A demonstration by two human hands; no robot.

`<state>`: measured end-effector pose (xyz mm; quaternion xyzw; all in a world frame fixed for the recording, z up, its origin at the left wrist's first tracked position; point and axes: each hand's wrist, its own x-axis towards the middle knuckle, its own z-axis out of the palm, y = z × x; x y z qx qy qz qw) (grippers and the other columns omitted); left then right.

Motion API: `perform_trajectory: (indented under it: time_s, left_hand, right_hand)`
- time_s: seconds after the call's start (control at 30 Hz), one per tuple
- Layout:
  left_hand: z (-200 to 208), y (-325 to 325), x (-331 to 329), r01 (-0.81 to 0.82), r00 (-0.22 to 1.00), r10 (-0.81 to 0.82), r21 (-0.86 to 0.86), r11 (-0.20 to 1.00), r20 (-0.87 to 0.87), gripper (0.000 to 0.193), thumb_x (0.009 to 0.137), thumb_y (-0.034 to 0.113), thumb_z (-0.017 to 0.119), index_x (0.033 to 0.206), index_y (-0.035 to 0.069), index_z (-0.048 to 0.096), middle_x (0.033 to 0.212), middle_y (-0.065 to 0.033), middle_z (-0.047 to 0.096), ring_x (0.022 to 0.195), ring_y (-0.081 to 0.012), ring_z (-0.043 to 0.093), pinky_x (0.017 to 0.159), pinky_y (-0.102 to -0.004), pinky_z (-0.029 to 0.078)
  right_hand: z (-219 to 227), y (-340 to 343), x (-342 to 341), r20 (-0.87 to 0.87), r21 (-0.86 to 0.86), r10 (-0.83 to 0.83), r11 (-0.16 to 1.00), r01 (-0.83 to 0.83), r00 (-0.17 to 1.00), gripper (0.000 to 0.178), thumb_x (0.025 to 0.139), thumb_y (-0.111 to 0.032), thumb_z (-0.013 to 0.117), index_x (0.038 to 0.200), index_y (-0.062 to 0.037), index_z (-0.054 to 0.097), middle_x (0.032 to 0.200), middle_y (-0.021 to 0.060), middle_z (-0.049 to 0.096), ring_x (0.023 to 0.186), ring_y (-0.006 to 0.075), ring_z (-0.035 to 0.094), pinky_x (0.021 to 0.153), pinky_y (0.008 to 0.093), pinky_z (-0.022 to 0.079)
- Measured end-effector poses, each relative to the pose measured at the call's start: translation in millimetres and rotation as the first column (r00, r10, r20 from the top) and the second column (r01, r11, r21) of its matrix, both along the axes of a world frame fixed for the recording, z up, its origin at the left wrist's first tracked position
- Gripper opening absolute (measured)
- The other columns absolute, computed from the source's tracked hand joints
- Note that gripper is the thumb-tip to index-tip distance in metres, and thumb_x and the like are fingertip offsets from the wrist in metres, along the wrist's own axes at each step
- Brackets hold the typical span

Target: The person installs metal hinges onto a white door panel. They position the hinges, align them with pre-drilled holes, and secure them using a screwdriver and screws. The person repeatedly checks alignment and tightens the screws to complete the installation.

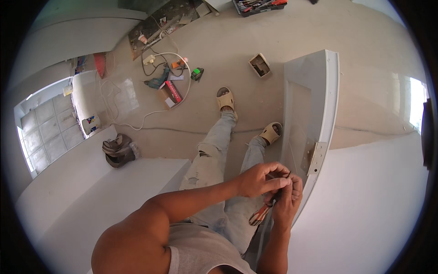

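Observation:
Both my hands meet close to the edge of a white door (pixel 310 96) that stands on its edge in front of me. My left hand (pixel 262 179) pinches a small dark screw at its fingertips, right against my right hand. My right hand (pixel 288 201) is wrapped around a screwdriver with an orange and dark handle (pixel 259 214) that sticks out below the fist. A metal hinge (pixel 315 157) is fixed on the door's edge just above and to the right of my hands.
My sandalled feet (pixel 226 99) stand on the concrete floor beside the door. Farther off lie a power drill (pixel 157 82), a white extension cord (pixel 150 59), a green device (pixel 197 73), a small open box (pixel 260 65) and a tool tray (pixel 258 5). A dark bundle (pixel 117 150) sits at left.

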<state>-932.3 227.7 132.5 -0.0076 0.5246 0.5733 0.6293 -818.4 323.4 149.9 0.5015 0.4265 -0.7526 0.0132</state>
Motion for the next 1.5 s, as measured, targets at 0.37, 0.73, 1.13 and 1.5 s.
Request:
perform_trajectory:
  time_s: [0.37,0.73,1.13,1.5]
  left_hand:
    - [-26,-31,45,-0.122,0.835,0.218,-0.216,0.969,0.506,0.031,0.099,0.023,0.062,0.116,-0.003,0.065,0.101,-0.0071,0.067,0.087,-0.0118,0.061,0.079,-0.0268,0.051]
    - [-1,-61,71,0.001,0.608,0.322,-0.407,0.914,0.725,0.023,0.098,0.023,0.062,0.109,0.003,0.066,0.087,-0.004,0.065,0.07,-0.0136,0.061,0.069,-0.03,0.055]
    - [33,-4,64,-0.182,0.767,0.393,-0.416,0.891,0.507,0.023,0.102,0.023,0.055,0.115,0.004,0.059,0.099,-0.0067,0.064,0.094,-0.0199,0.066,0.089,-0.0386,0.057]
    - [64,57,68,-0.105,0.817,0.322,-0.426,0.899,0.478,0.022,0.102,0.021,0.053,0.112,0.004,0.061,0.103,-0.009,0.067,0.097,-0.0228,0.066,0.092,-0.0405,0.056]
  right_hand:
    - [8,-23,16,0.204,-0.404,-0.173,0.882,0.243,0.964,0.025,0.103,-0.03,0.054,0.1,-0.0059,0.058,0.068,0.0032,0.054,0.041,0.0094,0.047,0.033,0.0217,0.033]
    - [45,-67,74,0.256,-0.423,-0.217,0.851,0.311,0.942,0.032,0.1,-0.02,0.057,0.124,-0.0001,0.05,0.097,0.0123,0.065,0.082,0.019,0.066,0.074,0.0322,0.055]
    - [177,-39,118,0.392,0.152,0.227,0.94,-0.306,0.892,0.047,0.088,-0.011,0.067,0.129,0.0018,0.049,0.106,0.0205,0.063,0.093,0.0257,0.066,0.084,0.0368,0.051]
    - [190,-6,125,0.266,0.654,0.076,0.718,-0.238,0.961,0.043,0.078,0.002,0.064,0.119,-0.0001,0.056,0.104,0.0181,0.054,0.094,0.0325,0.058,0.082,0.0417,0.048]
